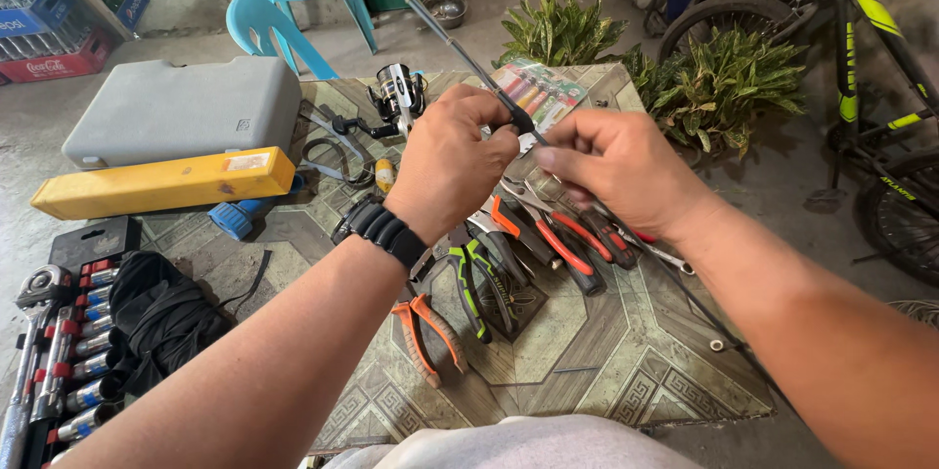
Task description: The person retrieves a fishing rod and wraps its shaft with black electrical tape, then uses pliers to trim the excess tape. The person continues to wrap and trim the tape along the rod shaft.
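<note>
Hands pinching fishing rod, pliers beneath

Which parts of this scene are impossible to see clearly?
Head view only:
- Thin dark fishing rod: where both hands meet, fingers cover it.
- Left hand and right hand: the grip itself is hidden.
- Red-handled pliers: jaws under the right hand.
- Socket set: cut by left edge.

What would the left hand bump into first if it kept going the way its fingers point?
The left hand points right, toward the right hand. Their fingertips nearly meet around the thin fishing rod, so it would probably hit the right hand's fingers first, though depth is hard to judge.
</note>
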